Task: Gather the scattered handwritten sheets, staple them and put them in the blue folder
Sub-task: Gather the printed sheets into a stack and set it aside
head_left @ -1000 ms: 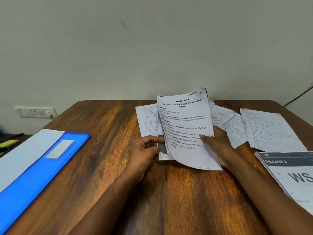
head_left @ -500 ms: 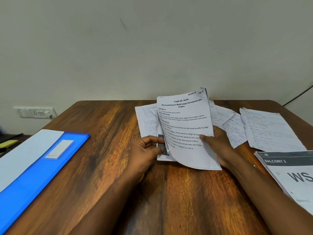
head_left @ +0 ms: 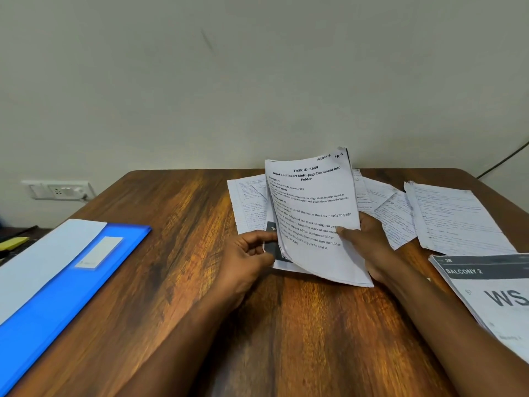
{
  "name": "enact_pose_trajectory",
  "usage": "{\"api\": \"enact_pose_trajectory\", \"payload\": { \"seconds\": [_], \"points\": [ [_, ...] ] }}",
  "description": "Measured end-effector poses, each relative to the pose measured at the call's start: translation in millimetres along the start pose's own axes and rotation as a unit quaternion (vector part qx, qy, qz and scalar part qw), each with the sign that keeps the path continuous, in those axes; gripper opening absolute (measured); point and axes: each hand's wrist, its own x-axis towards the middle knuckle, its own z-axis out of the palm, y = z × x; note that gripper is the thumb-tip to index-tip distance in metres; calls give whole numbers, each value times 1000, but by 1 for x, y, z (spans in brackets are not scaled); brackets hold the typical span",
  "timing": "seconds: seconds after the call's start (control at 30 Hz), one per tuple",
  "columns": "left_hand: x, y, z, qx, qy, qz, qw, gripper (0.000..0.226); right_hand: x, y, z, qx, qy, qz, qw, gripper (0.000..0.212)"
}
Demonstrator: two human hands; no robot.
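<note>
Folder [head_left: 57,285]: lying at the left of the frame on the tabletop [head_left: 183,282].
Printed stack [head_left: 315,213]: standing at centre.
Handwritten sheets [head_left: 455,219]: lying behind and right of it.
Printed booklet [head_left: 492,287]: lying at the right edge.
Wall socket [head_left: 58,190]: sitting at far left.

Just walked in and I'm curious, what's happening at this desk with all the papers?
A person holds a printed task sheet upright over the wooden desk, right hand gripping its edge, left hand pinching a dark-printed page behind it. Handwritten sheets lie scattered beyond; the blue folder waits at left.
</note>
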Motion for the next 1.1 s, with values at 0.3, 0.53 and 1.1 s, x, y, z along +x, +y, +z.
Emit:
{"api": "enact_pose_trajectory", "payload": {
  "seconds": [0.3, 0.53, 1.1],
  "points": [
    [-3, 2, 0, -16, -16, 34, 999, 42, 2, 0, -2, 35, 12, 15, 999, 35],
    [-7, 3, 2, -7, -16, 64, 998, 21, 9, 2, -6, 108, 26, 39, 993, 34],
    [-8, 7, 6, 30, 62, 119, 991, 33, 5, -1, -3, 92, 25, 31, 995, 32]
  ]
}}
